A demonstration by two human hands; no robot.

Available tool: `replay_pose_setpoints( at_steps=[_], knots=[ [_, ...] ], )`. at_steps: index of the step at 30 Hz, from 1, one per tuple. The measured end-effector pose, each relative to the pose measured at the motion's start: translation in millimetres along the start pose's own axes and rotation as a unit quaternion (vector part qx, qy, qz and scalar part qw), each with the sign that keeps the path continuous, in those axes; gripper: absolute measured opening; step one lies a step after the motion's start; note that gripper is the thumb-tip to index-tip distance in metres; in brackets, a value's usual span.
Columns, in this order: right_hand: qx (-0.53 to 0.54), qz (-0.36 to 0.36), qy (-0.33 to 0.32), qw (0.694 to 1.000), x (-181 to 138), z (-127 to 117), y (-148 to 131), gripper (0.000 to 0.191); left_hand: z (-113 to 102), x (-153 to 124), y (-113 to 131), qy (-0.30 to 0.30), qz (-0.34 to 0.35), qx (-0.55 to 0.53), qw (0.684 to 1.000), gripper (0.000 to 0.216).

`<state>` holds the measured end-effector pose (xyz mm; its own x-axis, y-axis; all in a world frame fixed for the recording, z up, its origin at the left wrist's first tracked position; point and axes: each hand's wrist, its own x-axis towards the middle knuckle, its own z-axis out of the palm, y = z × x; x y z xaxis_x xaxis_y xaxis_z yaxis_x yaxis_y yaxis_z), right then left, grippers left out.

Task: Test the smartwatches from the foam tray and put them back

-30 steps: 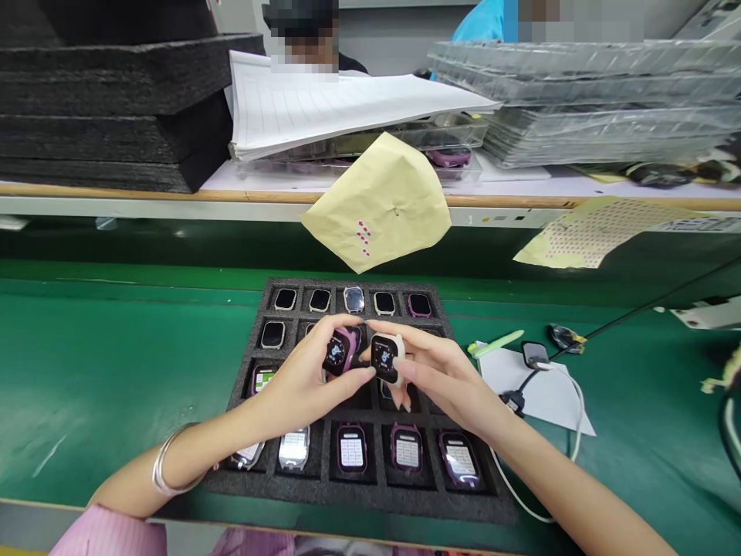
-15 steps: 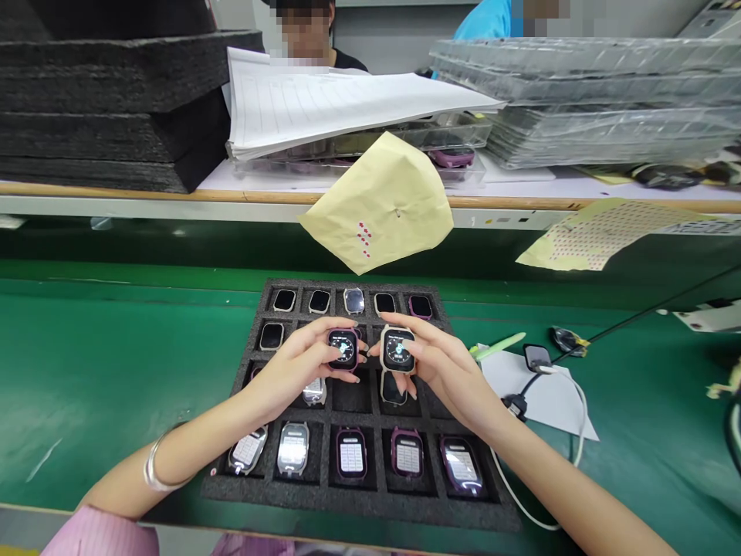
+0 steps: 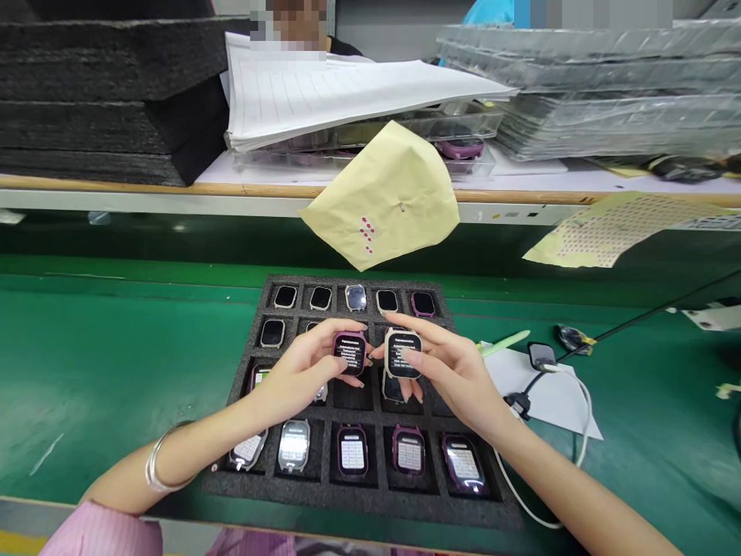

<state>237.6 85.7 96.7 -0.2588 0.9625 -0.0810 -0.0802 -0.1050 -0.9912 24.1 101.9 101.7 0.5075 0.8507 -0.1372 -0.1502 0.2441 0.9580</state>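
Observation:
Between the thumb and fingers of my left hand is a purple smartwatch, its screen showing a text list. My right hand grips a cream smartwatch with a similar list, the thumb resting on its screen. Both are held side by side over a black foam tray. Its compartments hold several more watches: dark-screened ones such as the cream watch at the back, and ones with lit white screens, such as the purple watch, along the front. My hands hide part of the middle rows.
Right of the tray lie white paper, a green pen, a small black-screened device and a white cable. A shelf above carries black foam trays, papers and clear plastic trays. A yellow sheet hangs from it.
Both held watches have switched from a clock face to a text list. My hands stay nearly in place; the view has shifted slightly.

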Motion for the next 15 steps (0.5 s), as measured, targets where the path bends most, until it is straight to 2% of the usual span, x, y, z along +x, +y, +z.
replay_pose_setpoints(
  at_steps=[6, 11, 15],
  knots=[
    [-0.049, -0.008, -0.007, 0.999, -1, -1, 1, 0.046, 0, 0, -3, 0.006, 0.019, 0.015, 1.0, 0.037],
    [0.003, -0.017, -0.08, 0.997, 0, -9, 2, 0.052, -3, 0, -2, 0.017, 0.036, 0.008, 0.999, 0.036],
    [-0.109, 0.003, -0.12, 0.987, -8, -17, -2, 0.064, -2, -2, 0, 0.003, 0.031, -0.016, 0.999, 0.032]
  ],
)
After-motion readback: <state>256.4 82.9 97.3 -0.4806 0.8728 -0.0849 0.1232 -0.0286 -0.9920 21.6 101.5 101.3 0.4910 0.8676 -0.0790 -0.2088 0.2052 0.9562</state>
